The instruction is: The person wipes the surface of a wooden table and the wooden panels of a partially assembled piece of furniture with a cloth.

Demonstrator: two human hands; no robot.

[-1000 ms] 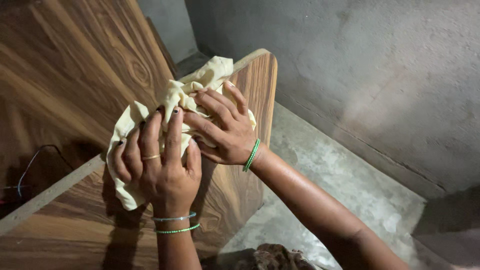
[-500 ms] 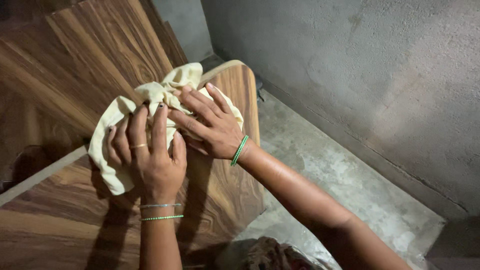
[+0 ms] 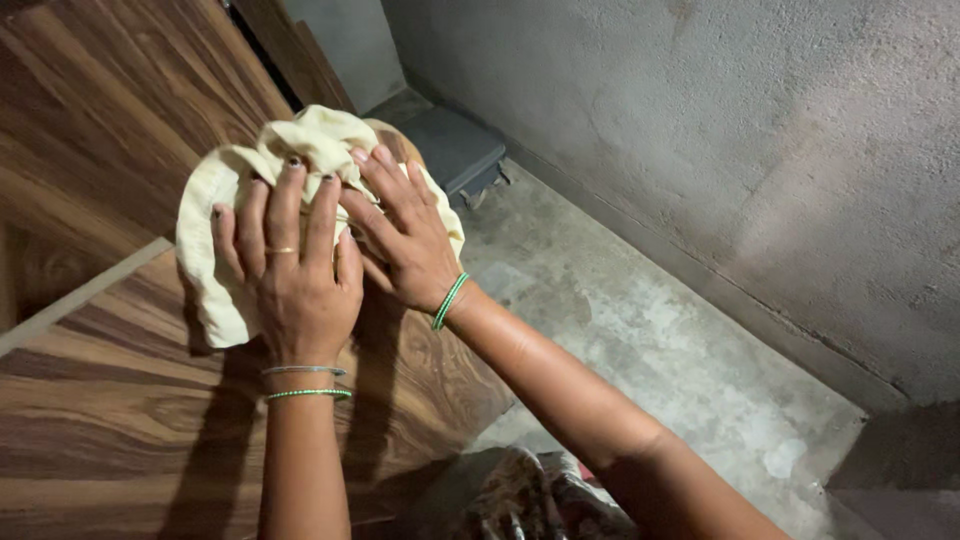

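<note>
A crumpled pale yellow cloth (image 3: 215, 200) lies over the top edge of a dark wood-grain panel (image 3: 110, 400). My left hand (image 3: 295, 280), with a ring and two thin bangles at the wrist, presses flat on the cloth, fingers spread. My right hand (image 3: 405, 240), with a green bangle, presses on the cloth's right part near the panel's rounded corner. Both hands bunch the fabric under the fingers.
A second wood-grain board (image 3: 90, 110) stands behind on the left. A rough grey wall (image 3: 700, 130) rises on the right above a concrete floor (image 3: 640, 340). A dark grey flat object (image 3: 450, 145) lies on the floor by the wall. Patterned fabric (image 3: 520, 500) shows at the bottom.
Both hands and the cloth have slid along the panel's top edge toward its far rounded corner. The view has shifted, showing more floor and the grey object.
</note>
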